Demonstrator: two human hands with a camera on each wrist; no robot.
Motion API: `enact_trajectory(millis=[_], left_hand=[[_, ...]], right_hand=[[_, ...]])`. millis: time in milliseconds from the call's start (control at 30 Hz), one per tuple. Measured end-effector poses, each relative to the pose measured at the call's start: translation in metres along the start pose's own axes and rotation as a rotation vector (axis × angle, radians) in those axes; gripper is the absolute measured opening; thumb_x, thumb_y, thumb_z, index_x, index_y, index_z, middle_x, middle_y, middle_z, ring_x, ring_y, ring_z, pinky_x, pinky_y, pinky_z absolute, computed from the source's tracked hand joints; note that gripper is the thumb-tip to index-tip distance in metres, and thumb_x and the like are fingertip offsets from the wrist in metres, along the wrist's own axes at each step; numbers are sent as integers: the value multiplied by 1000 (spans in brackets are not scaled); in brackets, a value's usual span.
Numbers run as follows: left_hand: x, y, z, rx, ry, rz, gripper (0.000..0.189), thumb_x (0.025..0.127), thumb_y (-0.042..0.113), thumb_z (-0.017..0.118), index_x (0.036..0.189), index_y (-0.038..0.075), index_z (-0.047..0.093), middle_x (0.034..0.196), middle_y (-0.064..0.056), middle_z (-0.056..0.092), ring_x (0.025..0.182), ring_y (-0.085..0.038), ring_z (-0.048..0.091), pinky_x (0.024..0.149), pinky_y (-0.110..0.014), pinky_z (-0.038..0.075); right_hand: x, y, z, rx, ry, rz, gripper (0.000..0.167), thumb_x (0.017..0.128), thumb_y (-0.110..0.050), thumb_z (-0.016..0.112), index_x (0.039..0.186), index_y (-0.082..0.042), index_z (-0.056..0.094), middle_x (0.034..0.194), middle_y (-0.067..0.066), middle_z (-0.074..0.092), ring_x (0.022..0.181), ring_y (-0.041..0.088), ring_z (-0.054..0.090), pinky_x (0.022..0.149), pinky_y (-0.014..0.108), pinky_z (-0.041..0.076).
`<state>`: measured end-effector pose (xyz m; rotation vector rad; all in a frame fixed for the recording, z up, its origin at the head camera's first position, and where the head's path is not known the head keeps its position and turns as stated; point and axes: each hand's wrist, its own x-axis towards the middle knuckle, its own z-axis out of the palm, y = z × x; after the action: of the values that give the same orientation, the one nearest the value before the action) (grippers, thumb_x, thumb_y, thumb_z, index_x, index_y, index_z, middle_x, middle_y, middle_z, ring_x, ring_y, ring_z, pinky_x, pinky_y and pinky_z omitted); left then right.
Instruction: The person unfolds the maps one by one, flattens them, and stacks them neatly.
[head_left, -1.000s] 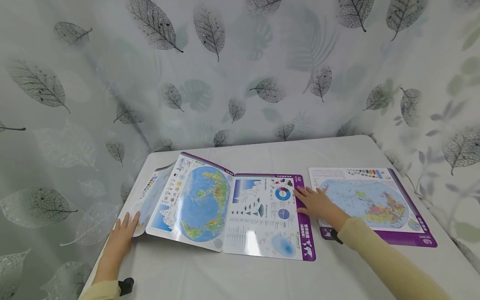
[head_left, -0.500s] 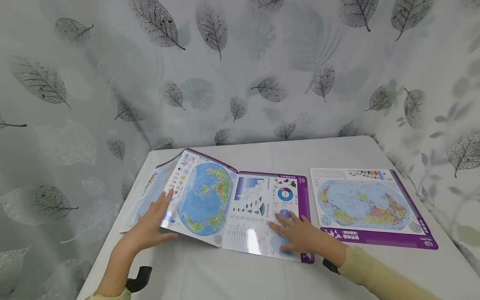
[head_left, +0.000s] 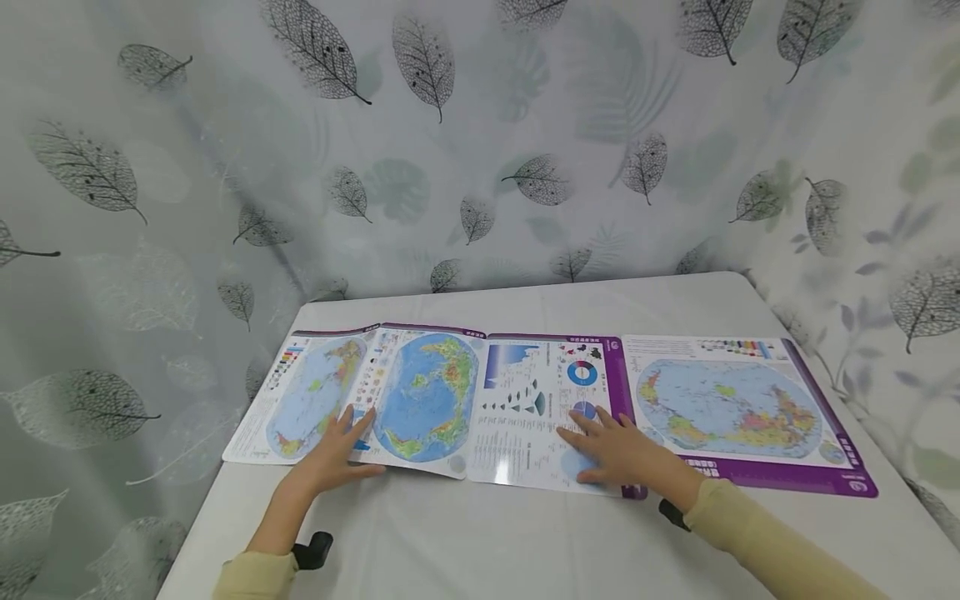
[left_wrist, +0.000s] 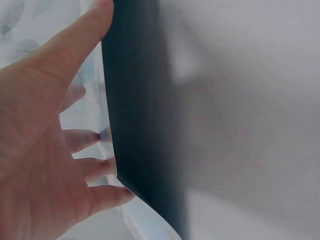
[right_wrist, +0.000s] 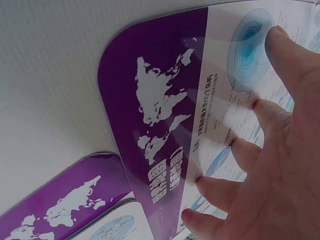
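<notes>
A folding world map lies opened out on the white table. Its left panel (head_left: 311,396) shows a pale map, its middle panel (head_left: 426,398) a blue relief map, its right panel (head_left: 517,442) charts and a purple edge. My left hand (head_left: 330,462), fingers spread, touches the map near the fold between left and middle panels. In the left wrist view, that hand's thumb (left_wrist: 75,45) and fingertips meet the edge of a panel raised off the table. Flat on the charts panel rests my right hand (head_left: 618,454), fingers spread beside its purple edge.
Close against the right panel lies a second world map sheet (head_left: 727,408) with a purple border. In the right wrist view its purple corner (right_wrist: 75,192) shows beside the folding map. The white table (head_left: 480,550) ends at a leaf-patterned curtain (head_left: 480,150).
The left panel has swung down and flattened, and the map has shifted right against the second sheet. My left hand moved right to the fold; the right hand slid nearer on the charts panel.
</notes>
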<state>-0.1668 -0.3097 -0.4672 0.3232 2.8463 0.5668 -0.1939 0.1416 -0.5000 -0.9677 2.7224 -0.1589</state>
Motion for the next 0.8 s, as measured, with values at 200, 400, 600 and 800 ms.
enact_trajectory(millis=[200,400,600,800], left_hand=[[15,-10,18,13,-31,-14,90,78,43,73,145,1,30,145,-35,12,128,-58,5,91,-70,26],[26,-10,31,57,-49,-78,87,81,49,68,146,6,31,147,-33,9,130,-56,3,90,-70,27],[37,-5,33,88,-23,-102,85,83,51,64,147,9,29,149,-30,9,131,-54,3,88,-69,30],[42,0,34,120,-30,-126,85,84,51,64,148,8,28,148,-31,10,130,-55,5,87,-69,32]], right_hand=[[1,9,0,2,11,31,70,86,-51,60,144,-19,38,149,16,27,129,52,22,96,69,20],[7,17,-3,12,18,64,69,86,-51,60,144,-20,39,149,17,27,129,52,23,97,68,18],[16,23,-7,33,14,117,69,88,-50,58,145,-19,37,149,20,24,130,52,21,99,67,15],[22,29,-7,47,29,129,67,89,-48,56,145,-17,37,149,20,24,130,51,19,100,67,13]])
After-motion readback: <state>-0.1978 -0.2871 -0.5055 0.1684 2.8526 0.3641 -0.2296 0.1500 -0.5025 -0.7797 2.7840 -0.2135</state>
